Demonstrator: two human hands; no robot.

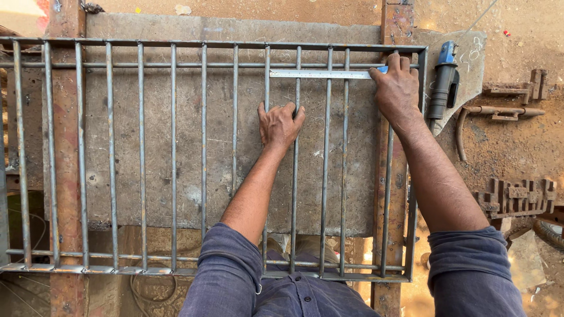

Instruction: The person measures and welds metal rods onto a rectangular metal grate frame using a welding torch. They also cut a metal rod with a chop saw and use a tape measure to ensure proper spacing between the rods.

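A: What do we have at the far left?

B: The metal grille (141,158), lying flat across a worn grey slab that serves as our counter (176,29), with rusty beams (66,147) beneath it. Its thin upright bars run from the top rail to the bottom rail.

A: And our left hand (279,124)?

B: Near the middle of the grille, palm down. Its grip is curled over two neighbouring bars, fingertips hooked around them.

A: Moving right?

B: A steel ruler (320,74) lies level across the bars just under the top rail. Our right hand (398,88) presses its right end against the grille, thumb and fingers clenched on that blue-tipped end.

A: Beyond the frame?

B: A blue-and-black power tool (443,82) rests just beside the grille's right edge. Further right, rusty iron pieces (511,100) lie on the dirt ground.
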